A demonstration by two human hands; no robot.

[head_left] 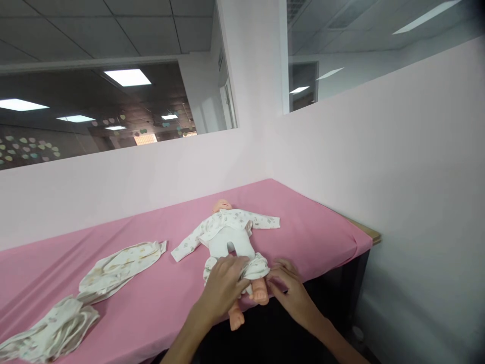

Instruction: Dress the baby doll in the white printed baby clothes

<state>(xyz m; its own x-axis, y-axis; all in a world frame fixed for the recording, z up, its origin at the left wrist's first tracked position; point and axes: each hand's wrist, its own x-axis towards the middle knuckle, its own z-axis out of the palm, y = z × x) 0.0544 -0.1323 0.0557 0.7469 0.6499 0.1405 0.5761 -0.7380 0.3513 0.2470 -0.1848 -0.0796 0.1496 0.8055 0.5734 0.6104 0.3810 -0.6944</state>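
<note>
A baby doll point(227, 238) lies on its back on the pink-covered table point(299, 222), head toward the wall. It wears a white patterned long-sleeved top point(227, 220), sleeves spread wide, over a white body. White patterned baby pants point(258, 267) are bunched around its lower legs, and both bare feet stick out toward me at the table's front edge. My left hand point(227, 278) is closed on the bunched fabric between the legs, hiding part of it. My right hand point(287, 283) pinches the cuff at the outer side of the right-hand foot.
At the left lie a spread white patterned garment point(119, 268) and a folded pile of similar clothes point(56, 328). Pink-white walls point(379, 167) with windows stand behind and to the right. A wooden table corner point(366, 231) shows beneath the cloth.
</note>
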